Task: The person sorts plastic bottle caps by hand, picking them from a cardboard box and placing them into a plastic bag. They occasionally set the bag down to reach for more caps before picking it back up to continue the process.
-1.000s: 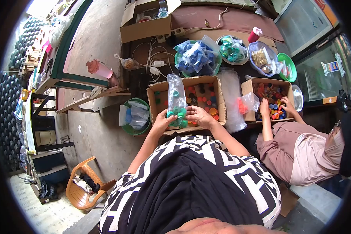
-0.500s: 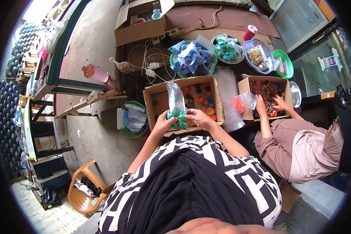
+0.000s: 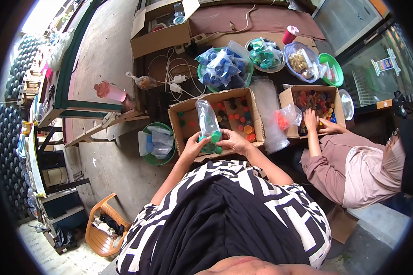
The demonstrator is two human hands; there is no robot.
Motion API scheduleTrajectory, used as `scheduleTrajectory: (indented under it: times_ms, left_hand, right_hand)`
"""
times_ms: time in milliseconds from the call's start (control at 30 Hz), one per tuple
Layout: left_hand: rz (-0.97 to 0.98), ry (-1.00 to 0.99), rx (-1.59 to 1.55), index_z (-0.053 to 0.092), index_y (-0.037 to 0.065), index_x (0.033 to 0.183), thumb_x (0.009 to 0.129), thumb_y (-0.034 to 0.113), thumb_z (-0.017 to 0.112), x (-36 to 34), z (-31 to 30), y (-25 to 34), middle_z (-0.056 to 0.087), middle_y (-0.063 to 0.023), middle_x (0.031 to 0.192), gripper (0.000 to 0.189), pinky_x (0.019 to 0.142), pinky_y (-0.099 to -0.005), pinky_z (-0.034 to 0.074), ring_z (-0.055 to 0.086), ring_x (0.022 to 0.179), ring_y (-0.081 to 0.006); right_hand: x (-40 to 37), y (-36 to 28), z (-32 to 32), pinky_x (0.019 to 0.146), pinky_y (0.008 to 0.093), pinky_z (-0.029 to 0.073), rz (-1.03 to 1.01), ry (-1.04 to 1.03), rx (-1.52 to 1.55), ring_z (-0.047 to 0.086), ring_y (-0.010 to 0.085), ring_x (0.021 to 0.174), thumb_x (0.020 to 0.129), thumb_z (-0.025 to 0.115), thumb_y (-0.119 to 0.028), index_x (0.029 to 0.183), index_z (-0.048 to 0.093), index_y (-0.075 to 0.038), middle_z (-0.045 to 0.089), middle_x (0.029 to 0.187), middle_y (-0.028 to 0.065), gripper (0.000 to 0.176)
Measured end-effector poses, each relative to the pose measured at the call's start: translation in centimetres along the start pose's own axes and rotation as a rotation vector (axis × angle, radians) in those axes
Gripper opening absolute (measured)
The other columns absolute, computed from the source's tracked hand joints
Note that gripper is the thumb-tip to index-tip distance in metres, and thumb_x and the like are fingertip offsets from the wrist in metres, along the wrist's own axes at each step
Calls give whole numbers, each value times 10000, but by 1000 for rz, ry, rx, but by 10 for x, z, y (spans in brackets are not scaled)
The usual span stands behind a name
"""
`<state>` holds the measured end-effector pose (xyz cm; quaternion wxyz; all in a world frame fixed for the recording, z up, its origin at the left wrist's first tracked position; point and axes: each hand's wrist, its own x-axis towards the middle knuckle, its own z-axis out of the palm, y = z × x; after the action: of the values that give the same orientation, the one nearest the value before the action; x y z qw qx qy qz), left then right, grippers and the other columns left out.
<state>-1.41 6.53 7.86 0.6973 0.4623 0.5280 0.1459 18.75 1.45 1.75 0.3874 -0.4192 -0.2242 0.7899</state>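
Observation:
A clear plastic bag (image 3: 207, 114) with several green bottle caps (image 3: 211, 143) at its lower end is held between my two hands. My left hand (image 3: 194, 145) pinches the bag's left side beside the caps. On the right side, my right hand (image 3: 234, 140) has its thumb and fingers closed on the bag close to the caps. Both hands are over the near edge of a cardboard box (image 3: 257, 108), in which loose red, orange, green and dark caps lie scattered.
A co-worker's hands (image 3: 313, 123) reach into a second box of mixed caps (image 3: 286, 94) at the right. Behind stand a basin of bagged blue caps (image 3: 222, 68), other bowls and white cables (image 3: 170, 68). A green basket (image 3: 159, 160) is at the left.
The bag has tilted slightly and its green caps have shifted, with my fingers moved a little around them. The co-worker's hands have moved closer together in the right box.

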Motion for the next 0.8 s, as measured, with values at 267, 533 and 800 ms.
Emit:
scheduleTrajectory:
  times_ms: [267,533,800]
  left_hand:
    - [39,-37,-2,599,-23,1126,815,93,668,8,-4,-6,672,-51,931,339,753,-253,502,626,818,-101]
    - [118,-66,-15,605,-21,1100,807,103,676,15,-4,-19,673,-63,942,326,768,-269,502,624,824,-117]
    - [82,-10,-2,635,-23,1032,817,180,729,13,5,-9,680,-64,913,310,756,-261,502,626,803,-113]
  right_hand:
    - [7,11,-5,814,250,503,-8,42,41,608,84,926,893,685,-285,1139,605,-61,633,1000,13,342]
    - [-3,6,-1,837,278,522,-25,31,72,628,106,928,889,680,-165,1133,592,-53,644,1016,31,282]
    - [4,13,-8,819,277,524,-50,71,-13,640,107,891,860,701,-81,1118,591,-30,658,987,36,285]
